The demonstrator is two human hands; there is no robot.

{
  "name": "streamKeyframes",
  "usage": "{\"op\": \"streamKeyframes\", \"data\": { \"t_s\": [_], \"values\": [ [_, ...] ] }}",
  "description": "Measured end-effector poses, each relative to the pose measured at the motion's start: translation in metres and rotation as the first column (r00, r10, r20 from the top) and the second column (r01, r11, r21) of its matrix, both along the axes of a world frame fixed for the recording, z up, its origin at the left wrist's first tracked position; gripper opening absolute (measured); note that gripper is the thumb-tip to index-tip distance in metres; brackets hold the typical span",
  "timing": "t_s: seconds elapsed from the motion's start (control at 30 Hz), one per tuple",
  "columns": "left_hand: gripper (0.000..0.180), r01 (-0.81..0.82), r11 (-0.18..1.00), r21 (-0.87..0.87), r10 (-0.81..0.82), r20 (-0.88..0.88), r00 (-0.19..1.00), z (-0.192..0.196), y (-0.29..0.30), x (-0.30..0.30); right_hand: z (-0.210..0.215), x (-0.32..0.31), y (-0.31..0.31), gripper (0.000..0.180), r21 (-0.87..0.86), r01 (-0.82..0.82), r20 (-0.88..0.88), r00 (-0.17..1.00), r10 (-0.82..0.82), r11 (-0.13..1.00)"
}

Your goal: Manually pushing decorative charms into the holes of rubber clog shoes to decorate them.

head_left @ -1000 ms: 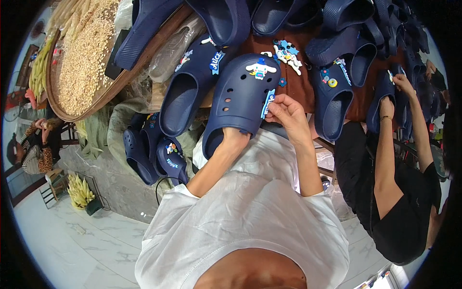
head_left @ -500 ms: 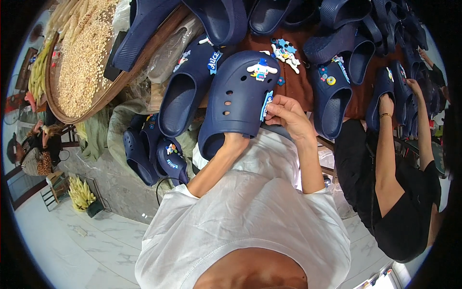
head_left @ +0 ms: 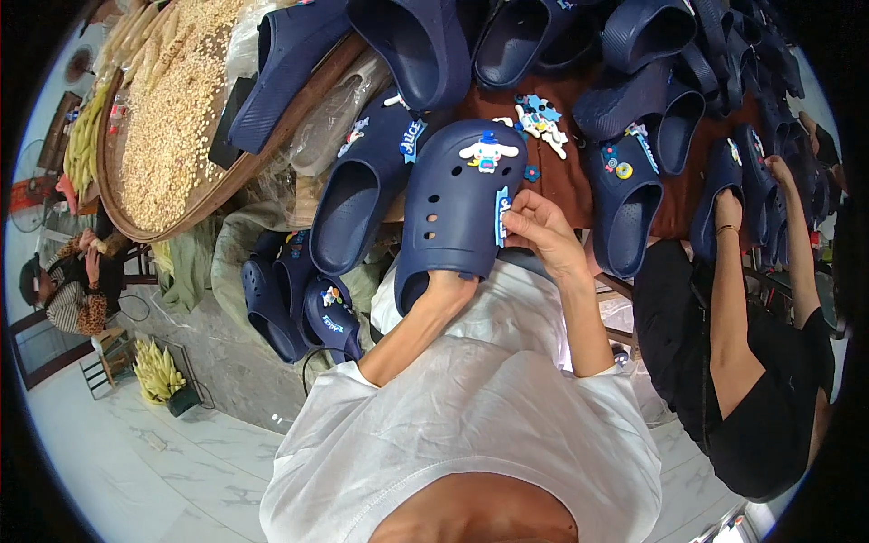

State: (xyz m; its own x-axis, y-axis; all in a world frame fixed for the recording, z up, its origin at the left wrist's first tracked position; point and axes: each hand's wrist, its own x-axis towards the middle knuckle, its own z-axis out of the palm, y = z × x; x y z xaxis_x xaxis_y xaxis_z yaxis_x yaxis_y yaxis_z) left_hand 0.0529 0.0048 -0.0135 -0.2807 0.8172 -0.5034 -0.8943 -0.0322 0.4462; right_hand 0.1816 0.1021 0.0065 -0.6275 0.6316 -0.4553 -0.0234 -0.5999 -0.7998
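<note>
A navy foam clog (head_left: 457,204) is held toe-up in front of my white shirt. My left hand (head_left: 450,288) reaches inside it through the foot opening and holds it; the fingers are hidden. On its upper sits a white long-eared character charm (head_left: 488,152) with a blue hat, beside round holes. A blue-and-white lettered charm (head_left: 501,217) stands along the clog's right side. My right hand (head_left: 543,237) is closed, thumb and fingers pinching this charm's right edge. Behind, loose charms (head_left: 540,125) lie on brown cloth, and another decorated clog (head_left: 355,195) lies to the left.
More navy clogs (head_left: 416,45) crowd the table's far side. A round tray (head_left: 172,231) of pale kernels stands far left. Several clogs (head_left: 272,303) lie lower left near a grey stone surface. At right, a person in black (head_left: 751,389) has a hand in a clog.
The clog has turned slightly more upright, and the lettered charm now stands straighter against its side. My right fingers stay on that charm. The whole view has shifted a little.
</note>
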Motion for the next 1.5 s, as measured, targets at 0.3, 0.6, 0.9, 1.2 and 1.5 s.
{"op": "streamKeyframes", "data": {
  "t_s": [0.3,0.6,0.9,1.2,1.5],
  "values": [
    [0.040,-0.090,0.986,-0.137,0.114,0.181,0.977,0.013,0.008,-0.010,0.003,-0.010,-0.003,0.052,0.158,0.232,-0.068,0.972,-0.224,0.960],
    [0.041,-0.011,0.997,-0.077,0.017,0.086,0.996,0.004,0.004,-0.019,-0.012,-0.025,-0.014,0.080,0.340,0.186,0.035,0.977,-0.211,0.922],
    [0.039,-0.056,0.996,-0.066,0.068,0.201,0.977,0.008,0.005,-0.020,-0.019,0.005,0.040,0.013,0.824,-0.061,0.376,0.803,-0.463,0.564],
    [0.039,-0.088,0.996,0.008,0.079,0.360,0.930,0.000,0.012,-0.028,-0.031,-0.045,0.092,0.019,0.921,-0.361,0.382,0.755,-0.533,0.148],
    [0.037,0.230,0.969,-0.093,-0.202,-0.833,0.514,-0.055,0.008,-0.023,-0.037,-0.047,0.099,0.014,0.906,-0.419,0.382,0.757,-0.531,0.054]
  ]
}}
